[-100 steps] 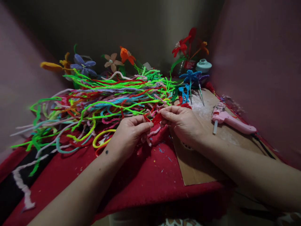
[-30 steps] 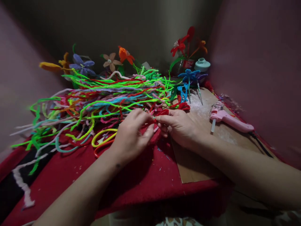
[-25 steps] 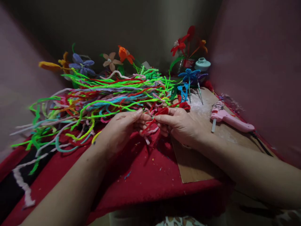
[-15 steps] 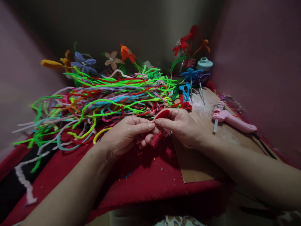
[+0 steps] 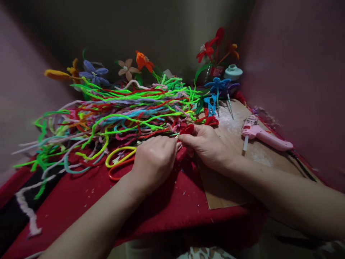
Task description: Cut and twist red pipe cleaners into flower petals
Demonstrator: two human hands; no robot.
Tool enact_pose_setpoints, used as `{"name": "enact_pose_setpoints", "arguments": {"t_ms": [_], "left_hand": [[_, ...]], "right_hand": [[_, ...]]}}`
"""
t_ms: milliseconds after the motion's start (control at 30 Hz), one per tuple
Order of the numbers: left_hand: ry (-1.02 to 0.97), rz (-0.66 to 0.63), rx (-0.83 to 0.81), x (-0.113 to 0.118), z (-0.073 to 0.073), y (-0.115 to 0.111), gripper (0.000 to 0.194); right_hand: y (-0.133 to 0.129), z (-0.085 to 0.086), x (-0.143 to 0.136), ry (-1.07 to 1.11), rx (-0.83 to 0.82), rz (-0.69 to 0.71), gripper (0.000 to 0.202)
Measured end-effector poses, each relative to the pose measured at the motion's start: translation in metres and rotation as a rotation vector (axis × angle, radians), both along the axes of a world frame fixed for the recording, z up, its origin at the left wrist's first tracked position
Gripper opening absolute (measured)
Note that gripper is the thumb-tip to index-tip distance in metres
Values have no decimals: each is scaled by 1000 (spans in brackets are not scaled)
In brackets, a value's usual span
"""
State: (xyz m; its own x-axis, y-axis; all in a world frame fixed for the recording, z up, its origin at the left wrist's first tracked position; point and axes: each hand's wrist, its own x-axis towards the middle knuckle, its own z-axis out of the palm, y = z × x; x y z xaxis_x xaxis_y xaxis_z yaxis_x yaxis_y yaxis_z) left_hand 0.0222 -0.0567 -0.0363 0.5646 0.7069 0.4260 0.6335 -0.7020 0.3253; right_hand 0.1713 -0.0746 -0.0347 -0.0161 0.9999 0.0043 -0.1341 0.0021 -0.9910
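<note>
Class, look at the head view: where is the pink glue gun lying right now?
The pink glue gun lies on the brown board at the right of the head view, right of the right hand and apart from it.

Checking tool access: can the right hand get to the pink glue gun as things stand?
Probably yes. The glue gun lies in the open on the board, right of the right hand, nothing between. But that hand is pinching a red pipe cleaner piece.

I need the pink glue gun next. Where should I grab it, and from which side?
Probably take the pink glue gun by its long handle end, coming from the right with the right hand. It lies flat on the board, nozzle toward the hands, handle clear.
</note>
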Motion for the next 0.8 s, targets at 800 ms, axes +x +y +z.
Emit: {"name": "enact_pose_setpoints", "arguments": {"t_ms": [800], "left_hand": [[252, 74, -112, 28, 34, 43, 26]], "right_hand": [[-8, -18, -9, -224, 68, 369, 19]]}}
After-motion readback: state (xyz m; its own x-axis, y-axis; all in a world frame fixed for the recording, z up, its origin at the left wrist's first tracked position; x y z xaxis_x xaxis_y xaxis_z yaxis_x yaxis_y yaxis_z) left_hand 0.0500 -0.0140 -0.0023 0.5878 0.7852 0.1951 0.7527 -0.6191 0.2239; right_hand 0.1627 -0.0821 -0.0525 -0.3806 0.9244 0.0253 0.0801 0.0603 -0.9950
